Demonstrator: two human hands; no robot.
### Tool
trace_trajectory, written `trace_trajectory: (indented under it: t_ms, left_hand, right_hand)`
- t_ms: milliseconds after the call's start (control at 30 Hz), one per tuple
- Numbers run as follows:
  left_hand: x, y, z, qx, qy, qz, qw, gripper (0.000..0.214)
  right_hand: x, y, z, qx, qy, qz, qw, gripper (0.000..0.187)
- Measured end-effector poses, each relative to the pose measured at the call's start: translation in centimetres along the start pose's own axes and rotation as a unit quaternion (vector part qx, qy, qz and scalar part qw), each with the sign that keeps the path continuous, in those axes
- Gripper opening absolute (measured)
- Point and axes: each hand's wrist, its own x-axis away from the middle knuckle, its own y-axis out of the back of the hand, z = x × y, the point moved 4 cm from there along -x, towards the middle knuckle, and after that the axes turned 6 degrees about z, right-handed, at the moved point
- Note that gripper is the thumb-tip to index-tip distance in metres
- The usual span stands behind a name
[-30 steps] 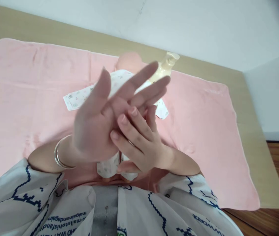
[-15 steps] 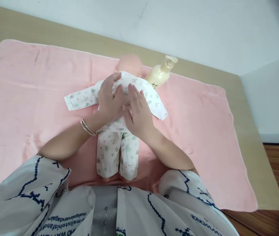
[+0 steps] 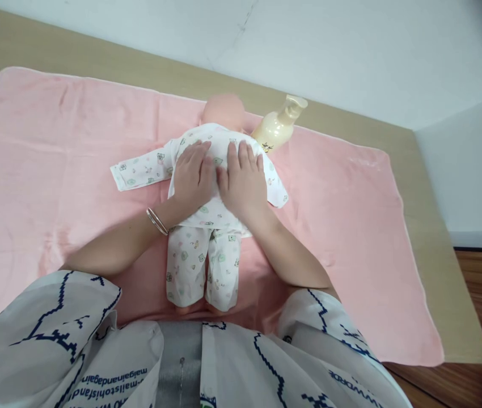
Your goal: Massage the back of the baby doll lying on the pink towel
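A baby doll (image 3: 224,111) in a white printed top (image 3: 207,215) and matching trousers (image 3: 185,266) lies stretched out, its head away from me. Its face does not show. My left hand (image 3: 194,175) rests flat on the left side of the doll's torso, fingers extended toward the head. On the other side of the torso, my right hand (image 3: 244,182) lies flat on the cloth, fingers stretched. A narrow strip of the top shows between my hands. Neither hand grips anything.
Beside the doll's head, at the right, is a cream pump bottle (image 3: 275,127). A pink blanket (image 3: 343,238) lies under the doll on a wooden table (image 3: 445,306). A white wall (image 3: 343,62) runs along the far edge.
My hands were tilted and closer together over the torso, slightly blurred. Now they have parted a little and lie flat on the doll's top. Doll and bottle stay in place.
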Motion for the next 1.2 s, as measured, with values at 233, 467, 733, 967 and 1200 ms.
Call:
trace_trajectory:
  t_ms: [233,467,733,967,1200]
  left_hand:
    - [0.4,0.5,0.0,0.032,0.047,0.014,0.998,0.055]
    - [0.2,-0.1,0.4,0.004,0.036,0.010,0.999,0.067]
    - [0.0,0.4,0.3,-0.024,0.027,-0.001,0.999,0.050]
    - [-0.2,0.0,0.7,-0.003,0.016,-0.016,1.000,0.055]
    - [-0.1,0.1,0.5,0.000,0.040,0.005,0.999,0.063]
  right_hand:
    - [-0.8,-0.9,0.6,-0.006,0.230,0.029,0.973,0.055]
    - [-1.5,0.2,-2.0,-0.028,-0.004,0.005,1.000,0.065]
    - [1.5,-0.5,2.5,0.011,0.155,0.049,0.987,0.057]
    - [-1.4,-0.5,0.0,-0.058,0.110,0.035,0.992,0.053]
    - [-0.8,-0.8,-0.1,-0.062,0.047,0.002,0.997,0.056]
